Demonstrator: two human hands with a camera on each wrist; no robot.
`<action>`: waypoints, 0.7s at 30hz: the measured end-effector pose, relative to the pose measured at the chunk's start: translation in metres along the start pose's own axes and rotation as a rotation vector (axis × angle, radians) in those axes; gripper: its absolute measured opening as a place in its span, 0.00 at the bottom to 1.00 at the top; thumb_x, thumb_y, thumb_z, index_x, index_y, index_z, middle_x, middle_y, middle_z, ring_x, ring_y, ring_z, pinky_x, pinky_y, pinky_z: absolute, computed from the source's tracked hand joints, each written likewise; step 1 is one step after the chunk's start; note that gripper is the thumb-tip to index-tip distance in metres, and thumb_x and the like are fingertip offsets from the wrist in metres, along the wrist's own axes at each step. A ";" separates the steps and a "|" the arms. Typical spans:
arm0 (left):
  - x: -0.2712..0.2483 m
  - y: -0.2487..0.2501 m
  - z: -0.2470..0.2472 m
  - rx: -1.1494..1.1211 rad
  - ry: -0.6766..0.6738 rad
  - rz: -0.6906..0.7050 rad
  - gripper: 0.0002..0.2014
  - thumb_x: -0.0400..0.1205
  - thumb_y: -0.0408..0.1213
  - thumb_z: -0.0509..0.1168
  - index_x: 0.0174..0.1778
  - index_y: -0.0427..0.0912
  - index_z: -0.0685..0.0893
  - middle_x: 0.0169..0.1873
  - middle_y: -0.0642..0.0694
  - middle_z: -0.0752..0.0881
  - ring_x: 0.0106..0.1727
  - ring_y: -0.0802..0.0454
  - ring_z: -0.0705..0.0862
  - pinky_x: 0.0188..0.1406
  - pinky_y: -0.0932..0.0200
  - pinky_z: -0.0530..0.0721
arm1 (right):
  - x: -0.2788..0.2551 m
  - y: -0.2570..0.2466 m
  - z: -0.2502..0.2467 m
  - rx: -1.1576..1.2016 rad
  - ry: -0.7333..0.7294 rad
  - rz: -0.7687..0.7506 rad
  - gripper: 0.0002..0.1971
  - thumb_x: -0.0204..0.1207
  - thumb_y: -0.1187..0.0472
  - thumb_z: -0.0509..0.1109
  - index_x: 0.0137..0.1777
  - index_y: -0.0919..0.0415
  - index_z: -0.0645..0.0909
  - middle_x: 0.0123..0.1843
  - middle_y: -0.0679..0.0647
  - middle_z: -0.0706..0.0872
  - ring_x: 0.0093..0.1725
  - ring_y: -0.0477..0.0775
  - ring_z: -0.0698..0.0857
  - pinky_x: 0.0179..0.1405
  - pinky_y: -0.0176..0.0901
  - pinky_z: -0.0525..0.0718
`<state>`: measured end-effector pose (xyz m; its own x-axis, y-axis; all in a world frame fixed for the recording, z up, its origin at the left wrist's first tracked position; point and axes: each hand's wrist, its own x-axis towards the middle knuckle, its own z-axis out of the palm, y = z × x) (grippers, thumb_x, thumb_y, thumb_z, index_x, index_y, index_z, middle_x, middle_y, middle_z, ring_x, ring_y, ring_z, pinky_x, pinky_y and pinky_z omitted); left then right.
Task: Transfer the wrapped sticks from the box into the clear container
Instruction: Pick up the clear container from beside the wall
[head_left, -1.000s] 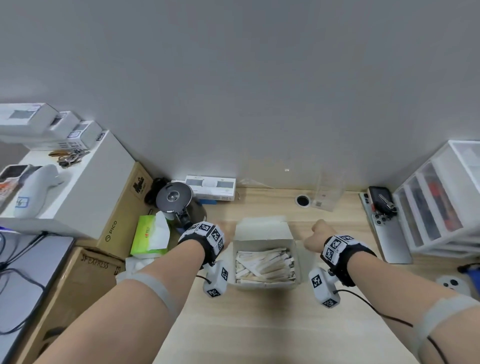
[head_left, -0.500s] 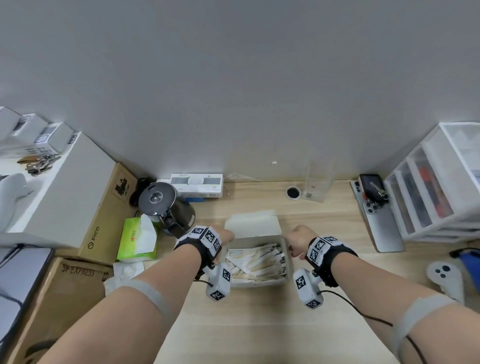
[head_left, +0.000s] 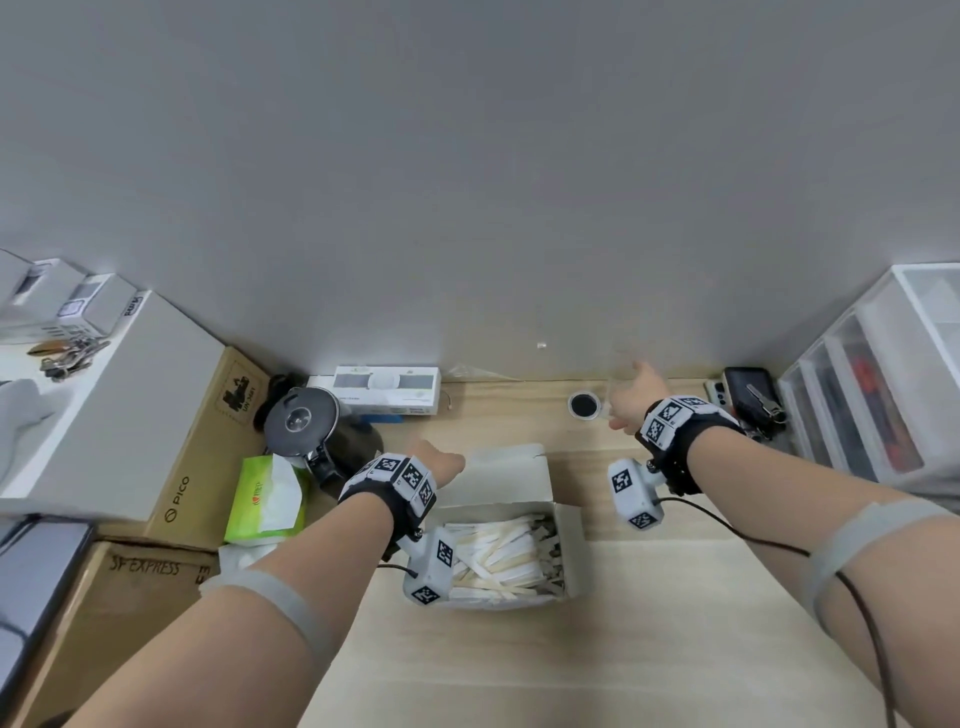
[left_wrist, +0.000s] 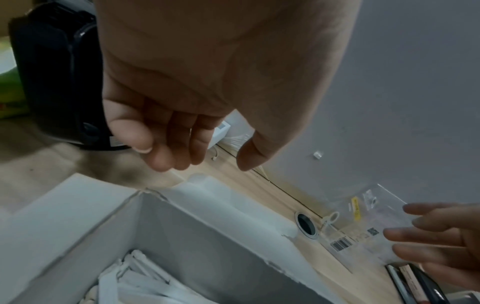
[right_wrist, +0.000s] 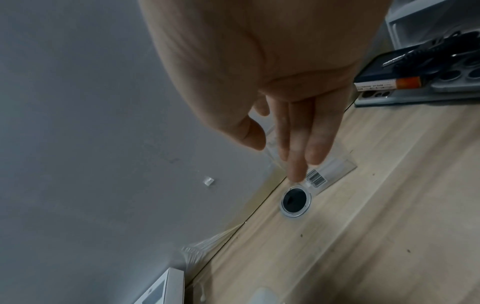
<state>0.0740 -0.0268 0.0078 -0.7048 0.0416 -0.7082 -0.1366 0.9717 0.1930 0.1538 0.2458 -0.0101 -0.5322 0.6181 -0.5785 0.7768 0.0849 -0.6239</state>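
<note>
An open white box (head_left: 569, 540) stands mid-table, filled with wrapped sticks (head_left: 506, 553), its lid flap folded back. My left hand (head_left: 447, 460) hovers over the box's back-left corner (left_wrist: 140, 195); its fingers (left_wrist: 161, 148) hang loosely curled and hold nothing. At the wall stands the clear container (left_wrist: 363, 222), faint in the head view (head_left: 618, 374), with a barcode label (right_wrist: 315, 181). My right hand (head_left: 628, 395) is stretched out to it. Straight fingers (right_wrist: 298, 148) lie along its near face with the thumb apart; real contact is unclear.
A black kettle (head_left: 306, 426) and green tissue pack (head_left: 267, 499) sit left of the box, beside cardboard boxes (head_left: 197, 467). A flat white carton (head_left: 387, 384) and a round cable hole (head_left: 584, 404) lie by the wall. A phone with keys (head_left: 748, 395) and a drawer unit (head_left: 883, 374) stand right.
My right hand left the box's right side and moved back and right to the clear container. My left hand came off the box's left side. The box now sits nearer to me.
</note>
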 end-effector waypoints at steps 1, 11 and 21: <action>0.001 -0.001 0.001 -0.009 -0.002 -0.005 0.23 0.72 0.53 0.65 0.52 0.37 0.84 0.51 0.35 0.90 0.57 0.35 0.90 0.64 0.44 0.87 | 0.000 -0.001 0.001 -0.009 -0.018 0.024 0.17 0.82 0.62 0.62 0.68 0.65 0.69 0.46 0.63 0.87 0.47 0.66 0.92 0.43 0.54 0.89; 0.003 0.014 0.011 -0.053 -0.022 0.101 0.15 0.80 0.43 0.68 0.37 0.35 0.77 0.27 0.40 0.82 0.25 0.44 0.80 0.30 0.61 0.77 | -0.027 0.000 -0.017 -0.276 0.094 -0.126 0.15 0.83 0.57 0.63 0.39 0.65 0.83 0.37 0.59 0.87 0.37 0.60 0.86 0.42 0.44 0.85; -0.029 0.065 0.000 -0.325 -0.006 0.452 0.44 0.69 0.48 0.84 0.76 0.40 0.71 0.68 0.44 0.80 0.66 0.48 0.82 0.63 0.55 0.81 | -0.089 -0.046 -0.042 0.123 -0.049 -0.373 0.07 0.80 0.57 0.68 0.43 0.59 0.78 0.34 0.58 0.93 0.31 0.54 0.91 0.32 0.39 0.77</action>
<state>0.0856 0.0350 0.0415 -0.7394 0.4398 -0.5098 -0.0297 0.7351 0.6773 0.1798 0.2199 0.0922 -0.7880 0.5242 -0.3228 0.4827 0.2007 -0.8525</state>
